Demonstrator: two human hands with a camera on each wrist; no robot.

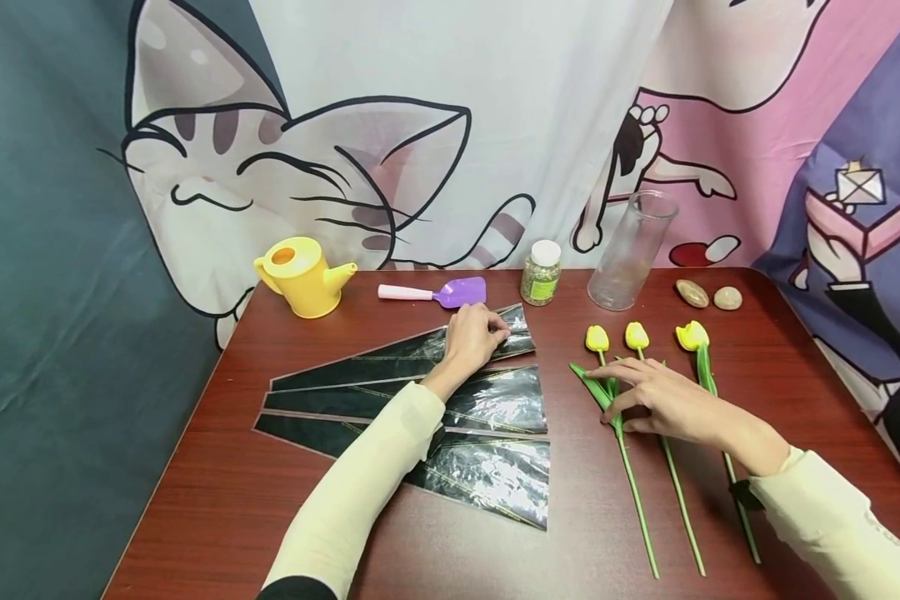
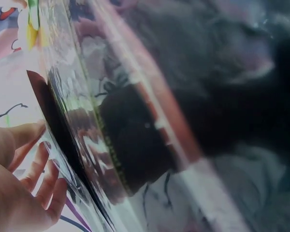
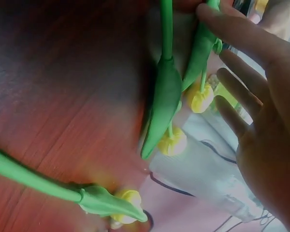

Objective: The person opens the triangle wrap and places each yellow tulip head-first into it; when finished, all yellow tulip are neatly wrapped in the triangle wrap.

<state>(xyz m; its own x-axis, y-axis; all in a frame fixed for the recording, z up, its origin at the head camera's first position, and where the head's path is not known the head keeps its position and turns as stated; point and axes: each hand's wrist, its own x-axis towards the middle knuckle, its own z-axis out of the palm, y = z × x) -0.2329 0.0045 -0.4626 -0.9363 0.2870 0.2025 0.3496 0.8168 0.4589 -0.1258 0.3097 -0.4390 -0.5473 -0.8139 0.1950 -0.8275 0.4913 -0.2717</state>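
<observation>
Three black tapered plastic flower sleeves lie side by side, wide ends to the right. My left hand point(image 1: 468, 337) pinches the farthest sleeve point(image 1: 367, 364) near its wide end; in the left wrist view, thumb and finger meet at the glossy edge. The middle sleeve point(image 1: 495, 400) and nearest sleeve point(image 1: 495, 479) lie flat. Over the left of three yellow artificial tulips, my right hand point(image 1: 663, 402) spreads its fingers, touching the green leaves of the left tulip point(image 1: 597, 339). The middle tulip point(image 1: 636, 336) passes partly under that hand; the right tulip point(image 1: 692, 336) lies beneath the forearm.
Along the back stand a yellow watering can point(image 1: 307, 283), a jar of green bits point(image 1: 542, 275) and a clear glass vase point(image 1: 630, 254). A purple toy shovel point(image 1: 461, 292) lies between can and jar. Two stones point(image 1: 692, 292) rest at the back right of the table point(image 1: 195, 500).
</observation>
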